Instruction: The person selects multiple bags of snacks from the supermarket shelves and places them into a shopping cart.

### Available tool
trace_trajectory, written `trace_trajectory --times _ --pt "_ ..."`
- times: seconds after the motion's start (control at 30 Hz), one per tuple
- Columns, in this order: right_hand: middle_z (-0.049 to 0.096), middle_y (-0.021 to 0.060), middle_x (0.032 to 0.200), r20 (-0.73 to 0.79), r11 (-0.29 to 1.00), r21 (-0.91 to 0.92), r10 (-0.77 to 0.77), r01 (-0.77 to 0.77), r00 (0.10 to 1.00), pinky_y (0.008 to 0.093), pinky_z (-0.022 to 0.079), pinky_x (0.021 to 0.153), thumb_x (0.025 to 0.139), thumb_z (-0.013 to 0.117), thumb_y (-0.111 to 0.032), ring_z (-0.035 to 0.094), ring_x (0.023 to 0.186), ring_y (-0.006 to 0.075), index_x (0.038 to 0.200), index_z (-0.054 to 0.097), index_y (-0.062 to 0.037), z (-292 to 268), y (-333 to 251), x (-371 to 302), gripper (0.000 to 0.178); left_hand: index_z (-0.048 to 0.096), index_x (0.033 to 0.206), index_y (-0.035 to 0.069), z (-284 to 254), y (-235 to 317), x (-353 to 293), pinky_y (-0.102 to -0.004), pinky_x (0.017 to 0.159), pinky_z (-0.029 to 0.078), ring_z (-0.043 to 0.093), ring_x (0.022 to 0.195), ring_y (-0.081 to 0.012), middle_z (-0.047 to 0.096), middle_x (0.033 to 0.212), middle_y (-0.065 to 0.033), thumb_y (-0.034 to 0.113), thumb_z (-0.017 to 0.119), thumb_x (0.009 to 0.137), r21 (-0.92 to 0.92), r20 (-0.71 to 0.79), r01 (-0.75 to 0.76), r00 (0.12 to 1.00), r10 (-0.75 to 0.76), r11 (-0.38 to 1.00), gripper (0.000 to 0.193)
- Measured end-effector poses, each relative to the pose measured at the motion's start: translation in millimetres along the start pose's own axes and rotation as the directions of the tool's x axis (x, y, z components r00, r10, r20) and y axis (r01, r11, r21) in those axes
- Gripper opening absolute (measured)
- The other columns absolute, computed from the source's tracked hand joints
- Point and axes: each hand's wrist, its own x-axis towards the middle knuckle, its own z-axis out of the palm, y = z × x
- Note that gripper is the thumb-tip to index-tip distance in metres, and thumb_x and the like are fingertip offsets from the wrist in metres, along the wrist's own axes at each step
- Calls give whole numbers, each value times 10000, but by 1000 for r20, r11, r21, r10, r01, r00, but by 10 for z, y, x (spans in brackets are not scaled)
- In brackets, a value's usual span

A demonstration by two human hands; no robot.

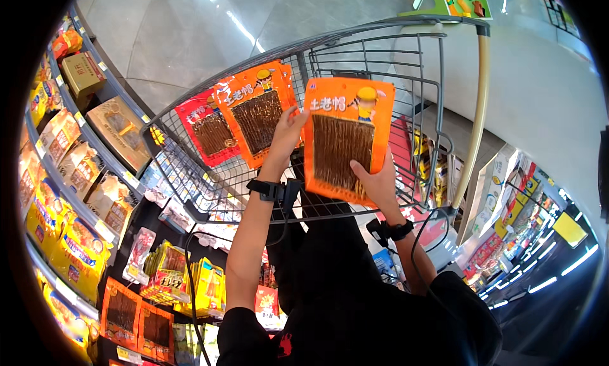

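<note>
Both my hands are at a flat orange snack packet (pixel 346 147) with a clear window showing brown strips, held upright above a wire shopping cart (pixel 222 204). My right hand (pixel 379 179) grips its lower right side, thumb across the front and the other fingers hidden behind. At the upper left edge, the bent fingers of my left hand (pixel 287 134) meet the packet; their tips are partly hidden. Beside that hand, another orange packet (pixel 257 115) lies in the cart, apparently over one more orange one. A red packet (pixel 208 130) of similar strips lies farther left.
Shelves (pixel 85 137) with bagged snacks and boxes curve along the left. More orange packets (pixel 136 318) and yellow packets (pixel 209 287) are displayed at the lower left. The cart's pale handle bar (pixel 477 118) rises at right. A green display stand (pixel 466 1) is beyond the cart.
</note>
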Motion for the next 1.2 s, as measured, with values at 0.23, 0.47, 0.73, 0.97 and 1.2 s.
trace_trajectory --times 0.23,0.47,0.73,0.97,1.2 --pt "625 203 997 -82 811 -559 -261 172 962 462 530 650 754 736 -230 640 781 416 1155 423 -28 937 348 1110 548 548 1223 -4 -719 -467 448 -428 1026 349 493 1164 -357 570 1200 -209 202 696 791 604 -266 -412 703 660 682 500" --pt "583 225 1009 49 768 -614 -192 181 980 497 519 685 815 671 -235 631 799 428 1188 366 -22 1855 800 1517 528 321 1385 11 -1368 -616 794 -393 1024 368 480 1193 -284 491 1290 -183 300 795 753 504 -443 -132 809 387 853 841" --pt "586 230 1048 -39 778 -610 -220 151 975 499 518 712 836 653 -199 620 889 428 1242 365 -6 1627 831 1515 533 84 1489 52 -1271 -665 934 -414 1095 298 352 1316 -292 302 1459 -174 417 809 720 187 -325 -70 937 128 980 1118" --pt "495 215 1186 -136 751 -637 -329 172 934 452 487 833 791 707 -150 557 1031 393 1330 330 -22 1656 875 1448 670 179 1437 -19 -1370 -702 953 -355 992 405 493 1171 -253 465 1315 -170 385 841 694 159 -257 -203 936 239 966 1074" --pt "426 181 1224 -228 648 -750 -438 130 870 425 373 905 752 723 -99 443 1055 350 1368 358 -21 1595 896 1303 720 301 1362 -28 -1325 -737 916 -339 915 457 577 1060 -228 569 1199 -145 390 815 732 381 -373 -102 893 253 919 915"
